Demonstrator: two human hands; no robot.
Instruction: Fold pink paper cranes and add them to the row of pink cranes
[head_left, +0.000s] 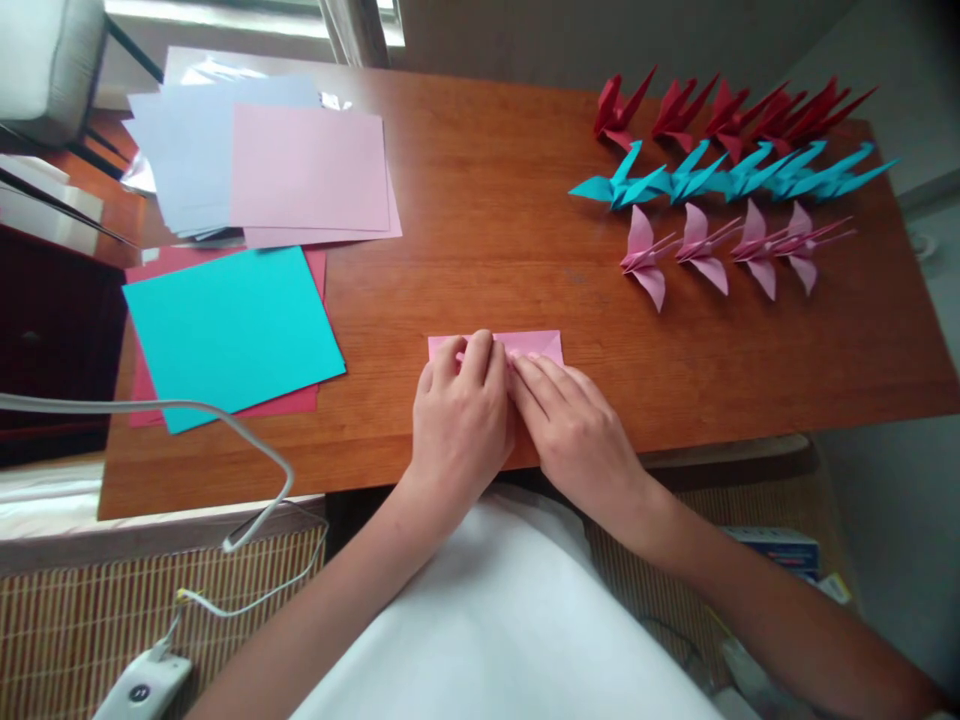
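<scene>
A folded piece of pink paper (538,346) lies flat on the wooden table near its front edge, with a crease visible toward its right end. Over its left part is my left hand (463,420), fingers bent and pressed together on the paper. My right hand (577,420) comes in from the right, its fingers held together, fingertips meeting the left ones at the middle of the sheet. Both hands grip the paper there. The thumbs and the paper's near edge are hidden beneath the hands.
Folded red cranes (679,112), blue cranes (694,180) and pink cranes (701,250) stand in rows at the back right. Left lie pale pink sheets (307,165), grey-blue sheets (187,160), a turquoise sheet (232,330) and red sheets (289,400). A white cable (247,430) crosses the left front corner.
</scene>
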